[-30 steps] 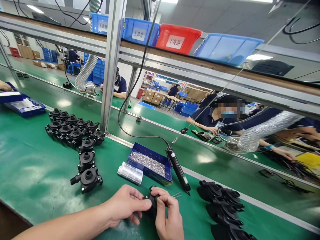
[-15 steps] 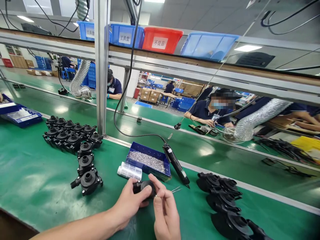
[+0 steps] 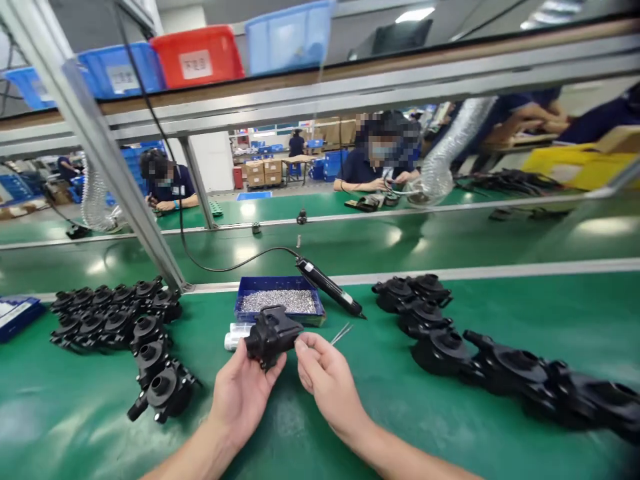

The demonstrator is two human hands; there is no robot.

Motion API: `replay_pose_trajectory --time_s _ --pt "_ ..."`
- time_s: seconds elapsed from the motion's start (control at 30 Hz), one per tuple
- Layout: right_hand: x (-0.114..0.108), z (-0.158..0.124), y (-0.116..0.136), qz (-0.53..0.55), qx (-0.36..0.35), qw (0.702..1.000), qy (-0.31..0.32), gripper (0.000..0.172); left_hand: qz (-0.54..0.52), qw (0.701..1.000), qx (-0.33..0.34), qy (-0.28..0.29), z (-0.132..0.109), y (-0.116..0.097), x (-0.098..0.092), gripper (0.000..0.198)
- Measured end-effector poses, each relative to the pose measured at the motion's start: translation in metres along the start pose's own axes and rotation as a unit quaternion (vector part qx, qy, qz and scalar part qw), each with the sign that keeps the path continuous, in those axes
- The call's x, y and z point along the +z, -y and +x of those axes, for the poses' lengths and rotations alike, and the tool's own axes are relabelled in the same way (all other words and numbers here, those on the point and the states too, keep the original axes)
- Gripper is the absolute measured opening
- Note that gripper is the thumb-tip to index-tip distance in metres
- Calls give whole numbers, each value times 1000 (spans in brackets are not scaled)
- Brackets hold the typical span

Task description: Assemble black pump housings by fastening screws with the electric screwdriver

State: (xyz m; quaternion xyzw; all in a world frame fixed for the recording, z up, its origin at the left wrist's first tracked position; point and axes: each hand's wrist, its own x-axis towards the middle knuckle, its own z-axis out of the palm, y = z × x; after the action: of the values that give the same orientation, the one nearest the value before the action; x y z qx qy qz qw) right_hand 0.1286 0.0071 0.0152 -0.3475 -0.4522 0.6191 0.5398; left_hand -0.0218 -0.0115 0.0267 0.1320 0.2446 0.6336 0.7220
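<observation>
My left hand (image 3: 243, 400) cups a black plastic pump housing (image 3: 273, 337) from below and from the left, over the green bench. The thumb and fingertips of my right hand (image 3: 327, 377) are pinched together at the housing's right edge. Whatever sits between those fingertips is too small to make out. Just behind the housing stands a blue tray (image 3: 273, 283) of small shiny screws. A black electric screwdriver (image 3: 330, 287) leans on the tray's right side, its tip on the bench. Thin metal tweezers (image 3: 341, 333) lie right of my hands, and a clear roll (image 3: 235, 339) shows behind the housing.
Several finished-looking black housings (image 3: 163, 387) stand grouped on the left. Further black housings (image 3: 445, 350) run in a line on the right. A metal post (image 3: 120, 160) rises at left. The screwdriver's cable (image 3: 225, 268) hangs from above. Co-workers (image 3: 375, 160) sit across the bench.
The view has swung to the right and levelled. My left hand has turned the housing over and now supports it from below. My right hand remains at its right edge, fingers pinched.
</observation>
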Motion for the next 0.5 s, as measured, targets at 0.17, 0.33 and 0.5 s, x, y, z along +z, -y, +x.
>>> replay_pose_trajectory --time_s 0.17,0.33,0.5 --pt "0 2 2 53 -19 998 23 41 34 999 -17 35 3 10 -7 35" --pt "2 -1 7 86 -17 996 33 43 38 999 -12 12 3 13 -5 37" --pt "1 -2 14 78 -26 996 31 41 53 999 -4 4 2 14 -1 36"
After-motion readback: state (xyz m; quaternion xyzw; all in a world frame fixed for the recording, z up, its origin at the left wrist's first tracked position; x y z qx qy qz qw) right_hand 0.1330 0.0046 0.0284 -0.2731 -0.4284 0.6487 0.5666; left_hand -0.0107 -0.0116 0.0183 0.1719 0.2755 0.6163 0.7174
